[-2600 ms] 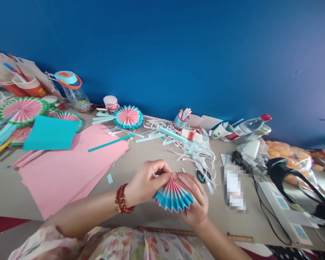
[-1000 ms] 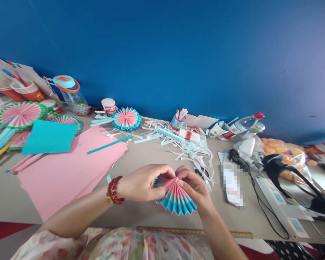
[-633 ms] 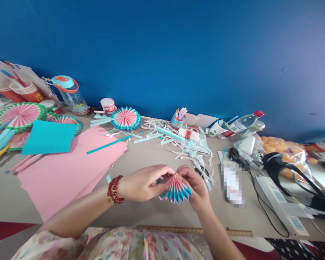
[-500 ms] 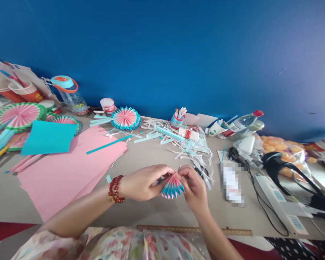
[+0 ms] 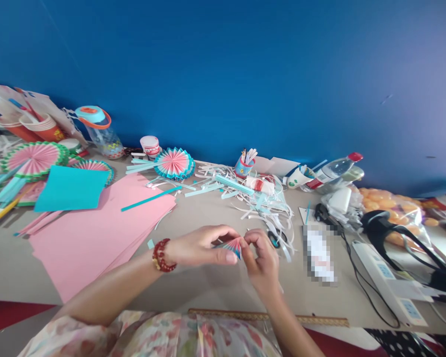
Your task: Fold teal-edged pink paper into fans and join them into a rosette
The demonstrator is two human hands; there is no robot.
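Between my hands, above the table's front part, is a small pleated paper fan [image 5: 233, 246], pink at the gathered end and blue toward the edge. My left hand [image 5: 204, 246] is closed around its left side, the thumb lying across the front and hiding much of the pleats. With fingers bent, my right hand [image 5: 262, 255] pinches the fan's right side near the gathered point. Pink paper sheets [image 5: 96, 238] lie left of my hands, with a blue paper square [image 5: 72, 188] and a blue strip [image 5: 151, 199] on top.
White paper scraps [image 5: 260, 198] and scissors [image 5: 277, 239] lie beyond my hands. A finished pleated rosette [image 5: 175, 163] rests behind the sheets. To the right are a plastic bottle [image 5: 336, 171], a power strip [image 5: 390, 282] and a black cable [image 5: 351, 258]. A ruler [image 5: 319, 320] lies along the front edge.
My left thumb has moved right across the fan, covering its lower pleats, so less of it shows. My right hand has stayed at the fan's side. The view has shifted slightly.
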